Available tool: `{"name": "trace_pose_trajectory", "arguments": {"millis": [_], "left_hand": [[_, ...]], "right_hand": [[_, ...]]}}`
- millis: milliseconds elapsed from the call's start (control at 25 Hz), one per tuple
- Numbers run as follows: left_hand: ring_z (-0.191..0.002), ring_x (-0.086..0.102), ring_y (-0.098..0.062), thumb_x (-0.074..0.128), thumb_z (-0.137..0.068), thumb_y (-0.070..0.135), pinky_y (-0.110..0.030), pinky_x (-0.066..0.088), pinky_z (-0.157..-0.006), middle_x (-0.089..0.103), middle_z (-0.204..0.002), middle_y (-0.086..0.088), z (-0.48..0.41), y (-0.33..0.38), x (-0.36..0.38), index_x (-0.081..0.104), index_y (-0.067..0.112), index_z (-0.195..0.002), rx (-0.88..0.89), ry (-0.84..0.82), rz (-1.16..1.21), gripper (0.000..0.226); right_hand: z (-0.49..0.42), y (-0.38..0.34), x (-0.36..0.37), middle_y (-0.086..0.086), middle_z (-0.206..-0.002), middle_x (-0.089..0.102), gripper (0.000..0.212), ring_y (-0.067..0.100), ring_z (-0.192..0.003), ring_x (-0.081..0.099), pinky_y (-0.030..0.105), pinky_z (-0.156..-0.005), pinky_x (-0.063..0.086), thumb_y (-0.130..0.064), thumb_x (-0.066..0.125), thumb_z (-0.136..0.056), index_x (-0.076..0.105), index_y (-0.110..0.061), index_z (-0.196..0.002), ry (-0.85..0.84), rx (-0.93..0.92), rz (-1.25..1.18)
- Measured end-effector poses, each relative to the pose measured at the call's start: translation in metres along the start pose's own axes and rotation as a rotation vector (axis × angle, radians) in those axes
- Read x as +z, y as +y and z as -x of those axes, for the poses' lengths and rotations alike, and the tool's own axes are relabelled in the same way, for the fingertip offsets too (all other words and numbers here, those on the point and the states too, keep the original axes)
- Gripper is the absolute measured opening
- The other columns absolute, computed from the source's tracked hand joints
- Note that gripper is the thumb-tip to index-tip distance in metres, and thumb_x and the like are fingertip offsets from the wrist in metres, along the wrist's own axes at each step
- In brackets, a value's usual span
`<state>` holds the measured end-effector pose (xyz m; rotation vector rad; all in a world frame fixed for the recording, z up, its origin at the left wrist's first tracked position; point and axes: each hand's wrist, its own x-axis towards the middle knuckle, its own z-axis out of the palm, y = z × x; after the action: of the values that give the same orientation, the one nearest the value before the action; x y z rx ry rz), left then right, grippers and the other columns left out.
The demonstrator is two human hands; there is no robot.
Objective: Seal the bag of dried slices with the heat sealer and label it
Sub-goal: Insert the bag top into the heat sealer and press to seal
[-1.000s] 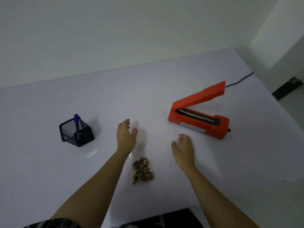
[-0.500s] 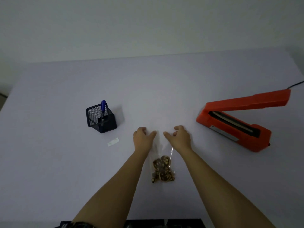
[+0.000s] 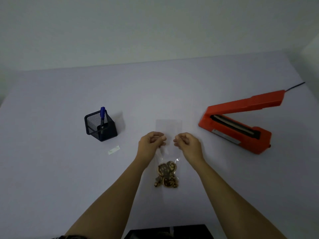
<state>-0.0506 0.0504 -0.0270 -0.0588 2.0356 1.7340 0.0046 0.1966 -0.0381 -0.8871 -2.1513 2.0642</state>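
Observation:
A clear plastic bag (image 3: 169, 128) lies lengthwise on the white table (image 3: 51, 169), with brown dried slices (image 3: 167, 175) bunched at its near end. My left hand (image 3: 151, 144) pinches the bag's left edge around its middle. On the opposite edge my right hand (image 3: 188, 144) pinches the same way. The orange heat sealer (image 3: 238, 121) stands at the right with its arm raised. A small white label (image 3: 114, 150) lies flat to the left of my hands.
A black mesh pen holder (image 3: 100, 125) with a blue pen (image 3: 102, 114) stands at the left. The sealer's black cord (image 3: 295, 86) runs off the table's far right. A dark object (image 3: 169, 232) sits at the near edge.
My hands went from lying flat beside the bag to closing on its two side edges. The head camera view has shifted, so the sealer appears further right.

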Motion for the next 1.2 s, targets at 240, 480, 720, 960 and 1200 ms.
{"name": "trace_pose_trajectory", "arguments": {"millis": [240,480,720,960,1200], "left_hand": [[-0.083,0.067,-0.015,0.068,-0.083,0.022,-0.022,0.053,-0.078,0.072,-0.088,-0.007,0.01,0.003,0.038,0.071,0.011,-0.093,0.015,-0.246,-0.091,0.015],[-0.07,0.064,-0.009,0.059,-0.09,0.018,-0.029,0.052,-0.074,0.069,-0.077,-0.003,0.024,0.004,0.1,0.068,0.01,-0.084,0.027,-0.393,-0.179,0.013],[-0.068,0.062,-0.012,0.055,-0.092,0.022,-0.031,0.05,-0.073,0.07,-0.077,-0.009,0.034,0.008,0.142,0.066,0.007,-0.081,0.015,-0.402,-0.149,0.023],[-0.074,0.069,-0.027,0.058,-0.09,0.028,-0.036,0.053,-0.072,0.072,-0.08,-0.015,0.029,0.014,0.151,0.064,0.001,-0.091,-0.075,-0.376,-0.044,0.028],[-0.048,0.063,-0.012,0.059,-0.09,0.023,-0.02,0.045,-0.047,0.068,-0.066,-0.003,0.021,0.026,0.163,0.066,0.007,-0.081,-0.046,-0.282,-0.091,0.02]], "right_hand": [[0.033,0.01,-0.057,0.006,-0.081,0.069,0.009,0.013,-0.071,0.068,0.018,-0.067,0.054,-0.016,0.059,-0.089,0.063,-0.008,-0.088,0.149,0.012,-0.137],[0.054,0.015,-0.12,0.003,-0.08,0.07,0.008,0.007,-0.069,0.069,0.017,-0.067,0.053,-0.018,0.06,-0.088,0.064,-0.011,-0.088,0.321,0.017,-0.187],[0.056,0.009,-0.156,0.004,-0.08,0.07,0.01,0.013,-0.072,0.068,0.022,-0.071,0.054,-0.019,0.06,-0.088,0.064,-0.02,-0.078,0.375,0.037,-0.16],[0.042,0.003,-0.158,0.001,-0.079,0.07,0.007,0.013,-0.075,0.067,0.017,-0.066,0.053,-0.018,0.061,-0.087,0.065,-0.014,-0.083,0.363,0.086,-0.183],[0.037,0.001,-0.155,0.002,-0.077,0.071,0.024,0.012,-0.07,0.066,0.022,-0.064,0.051,-0.031,0.06,-0.087,0.067,-0.009,-0.085,0.409,0.084,0.056]]}}
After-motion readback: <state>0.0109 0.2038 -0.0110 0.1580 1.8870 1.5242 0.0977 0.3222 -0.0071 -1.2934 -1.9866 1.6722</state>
